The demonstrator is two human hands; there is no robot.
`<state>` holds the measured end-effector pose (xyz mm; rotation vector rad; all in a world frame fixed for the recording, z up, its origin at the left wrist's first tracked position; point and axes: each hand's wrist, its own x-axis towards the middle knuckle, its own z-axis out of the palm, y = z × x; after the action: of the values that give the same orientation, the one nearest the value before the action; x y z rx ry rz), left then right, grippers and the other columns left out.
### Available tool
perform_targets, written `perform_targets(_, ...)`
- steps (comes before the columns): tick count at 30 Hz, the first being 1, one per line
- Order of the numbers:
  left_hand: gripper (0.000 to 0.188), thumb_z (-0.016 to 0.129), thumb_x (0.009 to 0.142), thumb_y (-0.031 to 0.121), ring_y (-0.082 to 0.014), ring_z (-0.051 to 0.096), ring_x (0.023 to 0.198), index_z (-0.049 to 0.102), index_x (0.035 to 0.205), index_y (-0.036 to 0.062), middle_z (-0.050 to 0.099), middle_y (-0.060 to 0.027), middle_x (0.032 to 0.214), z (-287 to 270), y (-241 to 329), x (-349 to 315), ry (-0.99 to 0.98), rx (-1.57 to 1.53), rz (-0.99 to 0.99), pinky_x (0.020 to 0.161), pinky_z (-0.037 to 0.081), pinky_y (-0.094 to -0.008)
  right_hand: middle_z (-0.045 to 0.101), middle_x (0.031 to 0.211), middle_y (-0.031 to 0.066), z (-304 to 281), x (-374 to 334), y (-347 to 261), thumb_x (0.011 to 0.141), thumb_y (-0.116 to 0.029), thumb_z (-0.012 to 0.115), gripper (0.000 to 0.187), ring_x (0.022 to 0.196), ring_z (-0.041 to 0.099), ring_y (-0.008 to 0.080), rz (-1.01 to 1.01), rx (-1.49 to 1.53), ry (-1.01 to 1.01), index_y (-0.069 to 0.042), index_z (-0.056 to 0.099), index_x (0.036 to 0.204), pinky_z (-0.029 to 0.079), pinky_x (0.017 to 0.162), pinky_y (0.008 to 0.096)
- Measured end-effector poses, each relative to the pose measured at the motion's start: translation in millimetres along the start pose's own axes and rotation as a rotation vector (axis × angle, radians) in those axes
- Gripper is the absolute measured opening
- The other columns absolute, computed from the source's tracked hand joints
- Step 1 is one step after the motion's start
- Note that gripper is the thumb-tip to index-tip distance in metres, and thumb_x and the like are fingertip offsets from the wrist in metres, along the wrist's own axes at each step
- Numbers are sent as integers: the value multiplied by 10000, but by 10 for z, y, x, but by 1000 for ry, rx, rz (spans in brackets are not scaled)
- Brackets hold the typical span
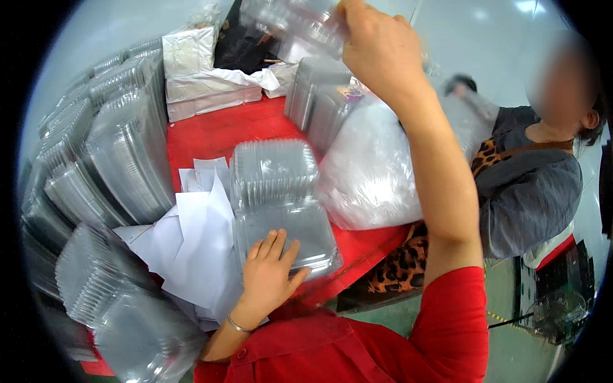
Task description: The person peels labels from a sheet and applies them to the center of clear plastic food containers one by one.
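Observation:
My left hand (269, 268) lies with its fingers spread flat on the near half of a stack of clear plastic clamshell containers (274, 163), which are opened out on the red table. My right hand (383, 54) is raised at the top of the view, above the far part of the table. Its fingers are closed on the edge of a clear plastic container (297, 19), slightly blurred and partly cut off by the frame. Loose white paper sheets (198, 246) lie just left of the stack.
Tall nested stacks of clear containers (121, 150) fill the left side. White wrapped packs (211, 89) and upright container stacks (313, 89) stand farther back. A big translucent plastic bag (370, 166) rests right of my stack. Another person (530, 185) sits at the right.

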<state>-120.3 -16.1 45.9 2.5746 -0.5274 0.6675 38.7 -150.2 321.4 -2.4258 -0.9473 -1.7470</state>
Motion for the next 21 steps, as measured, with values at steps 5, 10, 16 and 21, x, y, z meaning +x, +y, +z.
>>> perform_targets(5,521,711,723,382,-335,484,1167,600,1121,65,524,-190,1244,-50,-22,-12,1,4,10,942,374,-439,661,806,148,609,324,119,790,-97,541,178,754,637,323,-61,-38,-186,-92,589,961,469,644,423)
perform_targets(10,520,691,746,407,-333,482,1171,597,1128,67,521,-190,1250,-23,-68,-19,-31,-21,9,946,373,-442,663,790,130,1173,386,504,800,-129,541,163,752,633,338,57,-3,-138,-106,582,956,466,673,448)
perform_targets(16,517,689,753,425,-312,495,1162,609,1122,73,531,-184,1239,-2,-117,-23,-41,3,18,940,379,-421,653,831,41,1704,230,1311,778,-81,554,225,771,620,258,87,-113,261,-141,568,995,400,706,393)
perform_targets(21,515,690,746,468,-275,500,1167,625,1106,106,540,-146,1243,16,-116,-28,-38,28,3,933,382,-403,617,964,34,2299,-738,1738,755,-46,558,337,912,581,253,-4,-135,-8,-142,548,1077,407,755,400)
